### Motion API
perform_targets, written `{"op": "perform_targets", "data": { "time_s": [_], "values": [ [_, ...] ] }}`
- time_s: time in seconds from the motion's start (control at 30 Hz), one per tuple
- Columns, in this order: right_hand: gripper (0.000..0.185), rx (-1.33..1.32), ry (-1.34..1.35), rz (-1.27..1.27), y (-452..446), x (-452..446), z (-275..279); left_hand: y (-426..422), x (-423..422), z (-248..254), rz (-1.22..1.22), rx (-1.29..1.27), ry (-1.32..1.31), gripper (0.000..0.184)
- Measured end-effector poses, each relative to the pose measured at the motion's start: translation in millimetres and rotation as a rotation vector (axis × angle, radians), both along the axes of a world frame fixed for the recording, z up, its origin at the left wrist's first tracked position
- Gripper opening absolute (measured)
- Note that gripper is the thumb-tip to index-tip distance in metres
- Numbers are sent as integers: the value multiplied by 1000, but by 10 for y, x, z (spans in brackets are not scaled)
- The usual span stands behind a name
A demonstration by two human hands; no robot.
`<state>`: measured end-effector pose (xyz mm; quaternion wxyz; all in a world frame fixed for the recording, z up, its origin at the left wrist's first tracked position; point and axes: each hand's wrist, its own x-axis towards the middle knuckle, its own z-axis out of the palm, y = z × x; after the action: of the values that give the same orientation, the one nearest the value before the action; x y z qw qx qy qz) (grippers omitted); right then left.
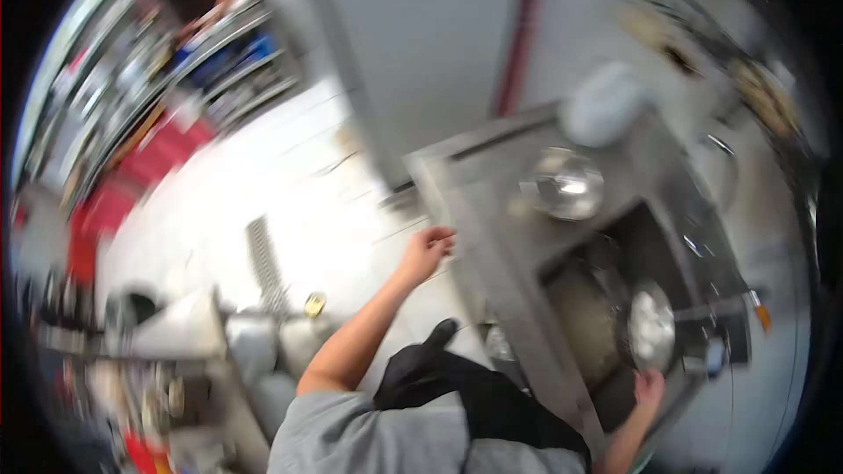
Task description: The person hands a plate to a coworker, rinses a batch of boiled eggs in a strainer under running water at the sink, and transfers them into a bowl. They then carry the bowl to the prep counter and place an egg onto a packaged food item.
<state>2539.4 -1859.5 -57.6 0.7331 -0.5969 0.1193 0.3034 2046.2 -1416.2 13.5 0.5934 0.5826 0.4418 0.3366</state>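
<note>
My right hand [650, 385] grips the near rim of a round metal bowl [669, 333] over the sink. Inside the bowl lie white, rounded pieces [651, 320]; motion blur hides what they are. The sink basin [575, 320] below looks partly filled with cloudy liquid. My left hand [428, 251] hangs in the air beside the counter's left edge, fingers loosely bent and apart, with nothing visible in it.
On the steel counter [492, 175] stand a shiny metal bowl [569, 184] and a pale, rounded item [604, 104]. A faucet [722, 144] is at the right. Shelves [237, 61] and red bins [167, 145] line the far left. A floor drain grate [263, 254] lies left of me.
</note>
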Motion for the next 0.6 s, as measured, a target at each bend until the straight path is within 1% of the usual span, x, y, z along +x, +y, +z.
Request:
{"op": "perform_targets", "data": {
  "time_s": [0.03, 0.07, 0.1, 0.17, 0.2, 0.23, 0.27, 0.3, 0.33, 0.43, 0.5, 0.53, 0.57, 0.6],
  "values": [
    [18, -141, 183, 74, -71, 290, -46, -24, -269, -188, 83, 25, 31, 21],
    [15, -222, 136, 69, 64, 289, 15, -86, -518, -357, 226, 7, 41, 21],
    [15, -240, 116, 28, 318, -31, 296, -223, -816, -566, 351, -12, 47, 21],
    [15, -225, 131, 113, 141, 430, -54, -615, -1516, -1200, 519, -13, 300, 21],
    [15, -238, 123, 138, 109, 553, -78, -783, -1762, -1493, 569, -10, 413, 21],
    [15, -267, 131, 162, 137, 651, -102, -1085, -1944, -1669, 666, -90, 444, 20],
    [15, -290, 133, 182, 139, 705, -107, -1404, -2137, -1648, 710, -142, 667, 20],
    [15, -307, 132, 199, 127, 759, -112, -1713, -2333, -1717, 731, -231, 740, 20],
    [15, -316, 132, 215, 118, 813, -109, -2022, -2528, -1933, 767, -322, 785, 21],
    [15, -335, 124, 273, 95, 962, -137, -2744, -2802, -1968, 766, -542, 872, 23],
    [15, -328, 141, 336, 98, 1129, -189, -3014, -2918, -1934, 778, -655, 896, 25],
    [15, -316, 167, 386, 85, 1249, -208, -3105, -2990, -1967, 764, -669, 919, 26],
    [15, -315, 247, 509, 46, 1435, -229, -3168, -3040, -2028, 733, -673, 939, 27],
    [14, -149, -96, 225, -13, 1140, -421, -3188, -3077, -2042, 694, -687, 971, 26]
  ]
}}
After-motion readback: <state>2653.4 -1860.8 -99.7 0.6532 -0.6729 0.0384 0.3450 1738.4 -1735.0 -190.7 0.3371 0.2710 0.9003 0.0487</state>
